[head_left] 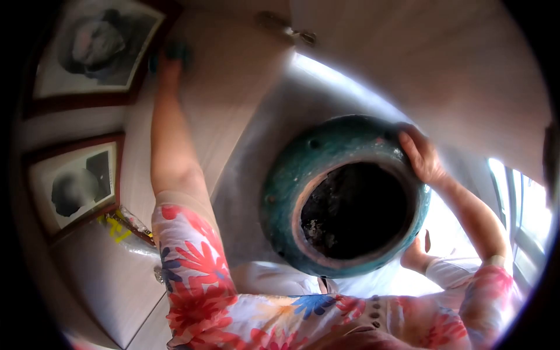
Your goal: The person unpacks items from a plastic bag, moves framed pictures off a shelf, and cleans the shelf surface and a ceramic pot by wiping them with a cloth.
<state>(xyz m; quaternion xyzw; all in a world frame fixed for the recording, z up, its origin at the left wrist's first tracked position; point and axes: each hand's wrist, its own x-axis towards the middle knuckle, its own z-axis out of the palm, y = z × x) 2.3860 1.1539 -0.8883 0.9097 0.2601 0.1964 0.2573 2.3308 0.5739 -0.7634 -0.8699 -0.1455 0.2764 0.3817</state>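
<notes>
A large round teal-green pot point(286, 169) is tilted with its wide mouth facing the camera, showing a dark, rough inside. My right hand point(421, 156) grips its upper right edge, thumb on the outer wall near the rim. My left arm reaches to the upper left, where my left hand point(170, 53) is blurred against a pale wooden panel. Teal patches show on both sides of that hand, and it seems closed around something teal that I cannot make out. The pot's underside is hidden.
Two framed pictures, one upper point(96, 44) and one lower point(76, 184), are at the left. Below them lies a clear plastic wrapper point(125, 230) with yellow marks. A metal latch point(303, 37) is at the top. Bare feet point(413, 256) show beneath the pot; a bright window point(525, 204) is right.
</notes>
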